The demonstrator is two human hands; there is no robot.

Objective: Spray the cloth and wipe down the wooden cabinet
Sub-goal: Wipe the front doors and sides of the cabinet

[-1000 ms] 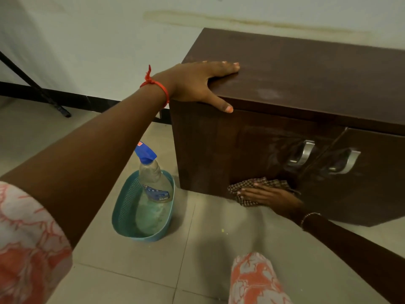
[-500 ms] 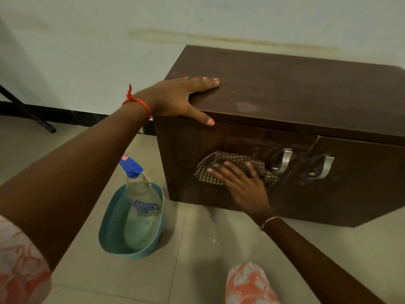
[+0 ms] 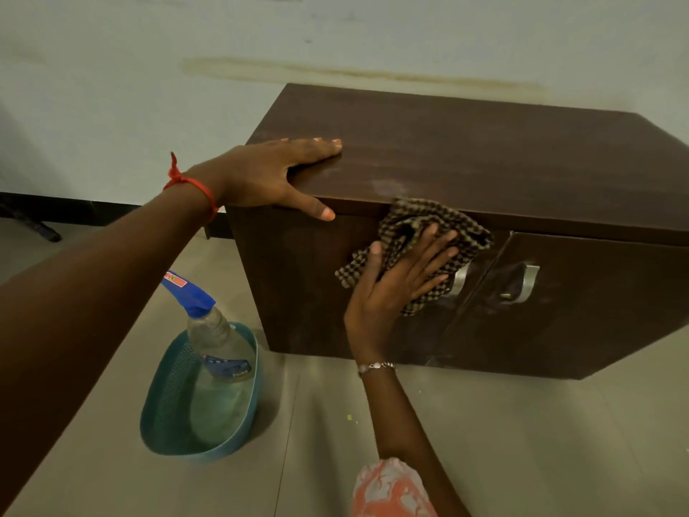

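Up the left door the checked cloth (image 3: 421,248) has climbed since a second ago, from the bottom edge by the floor to just under the top lip of the wooden cabinet (image 3: 484,173), with the right hand (image 3: 395,285) riding behind it. That hand lies flat and spread, fingers apart, palm pressing the bunched fabric against the door face rather than pinching it; a flat press like this probably keeps more of the weave in contact with the wood on each stroke. One corner of the cloth hangs toward the left door handle (image 3: 460,279), and the right door handle (image 3: 525,283) sits just beside it, uncovered. The left hand (image 3: 276,173) is open too, fingers laid along the cabinet's top and thumb hooked over the front edge, holding nothing; it looks like a brace, steadying the body and the cabinet against the push of the wiping. A pale dusty smear shows on the top near the front edge, so that surface likely remains to be done. On the tiled floor, near the cabinet's left corner, the spray bottle (image 3: 216,348) stands leaning inside a teal basket (image 3: 167,397), nozzle up, parked within reach of the left arm for wetting the cloth again.
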